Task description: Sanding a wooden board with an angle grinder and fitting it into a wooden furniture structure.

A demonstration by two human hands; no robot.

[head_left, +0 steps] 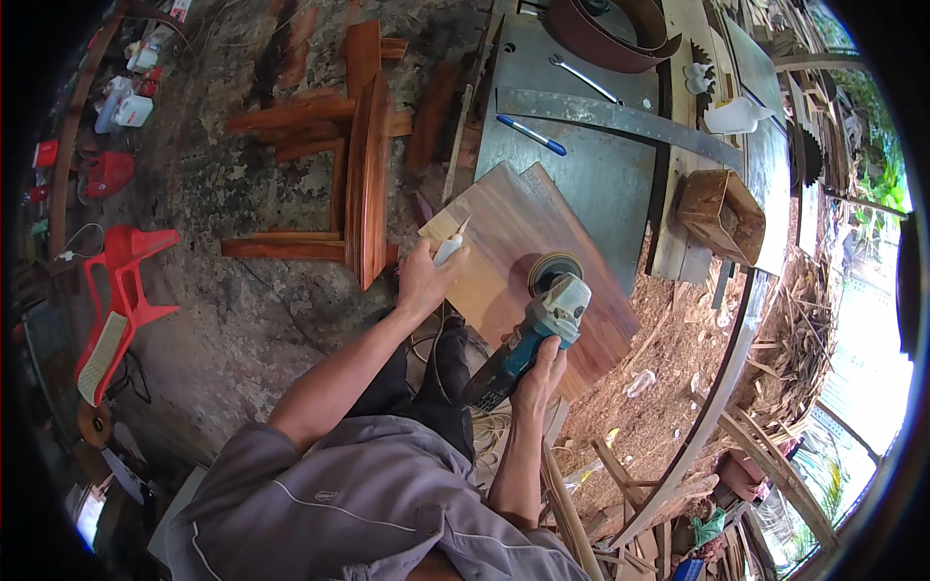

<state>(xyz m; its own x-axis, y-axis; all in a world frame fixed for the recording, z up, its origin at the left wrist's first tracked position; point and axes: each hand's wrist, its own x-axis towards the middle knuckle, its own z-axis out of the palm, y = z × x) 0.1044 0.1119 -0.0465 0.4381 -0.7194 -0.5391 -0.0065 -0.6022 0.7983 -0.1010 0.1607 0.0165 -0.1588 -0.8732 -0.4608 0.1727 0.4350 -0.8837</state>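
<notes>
My left hand is closed round a small white bottle with a pointed nozzle, over the near left part of a wooden panel. The nozzle points up and away from me. My right hand grips a teal and black angle grinder by its body. Its round disc lies over the middle of the panel; whether it touches the wood or spins I cannot tell. The panel is pale on its left and darker reddish brown on its right, and its far part overlaps a grey metal table.
A blue pen, a wrench, a long metal strip and a sanding belt lie on the metal table. A wooden box stands right. Left are a reddish wooden frame and a red plastic chair. Sawdust covers the right floor.
</notes>
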